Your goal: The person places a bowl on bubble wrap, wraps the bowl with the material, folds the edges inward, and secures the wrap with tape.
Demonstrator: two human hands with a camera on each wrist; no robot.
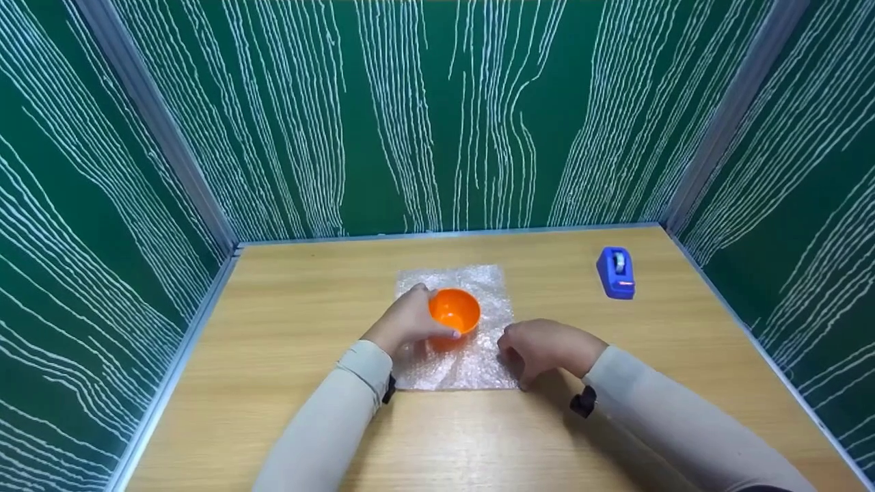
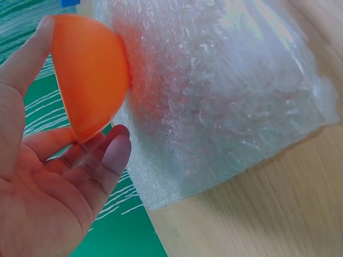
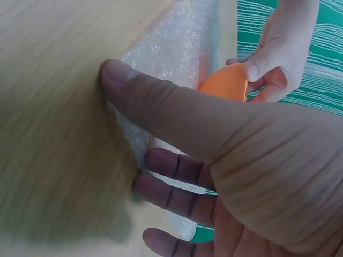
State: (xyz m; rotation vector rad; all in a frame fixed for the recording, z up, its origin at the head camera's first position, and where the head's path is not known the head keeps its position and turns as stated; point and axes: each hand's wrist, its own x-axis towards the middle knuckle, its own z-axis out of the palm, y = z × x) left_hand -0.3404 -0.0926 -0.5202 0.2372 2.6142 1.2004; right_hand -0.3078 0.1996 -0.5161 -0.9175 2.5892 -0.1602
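An orange bowl [image 1: 456, 309] sits upright over a sheet of bubble wrap [image 1: 472, 369] on the table. My left hand [image 1: 412, 318] holds the bowl from its left side, thumb at the near rim and fingers round the far side. The left wrist view shows the smooth curved outside of the bowl [image 2: 91, 75] between thumb and fingertips. At the right edge of the sheet is my right hand [image 1: 552, 346], its thumb and fingers spread apart. In the right wrist view, thumb and fingertips lie right along the edge of the bubble wrap [image 3: 169, 56].
A blue tape dispenser [image 1: 616, 275] with a roll in it stands toward the back right of the wooden table [image 1: 287, 328]. Green panels [image 1: 465, 123] with white lines enclose the table at the back and both sides.
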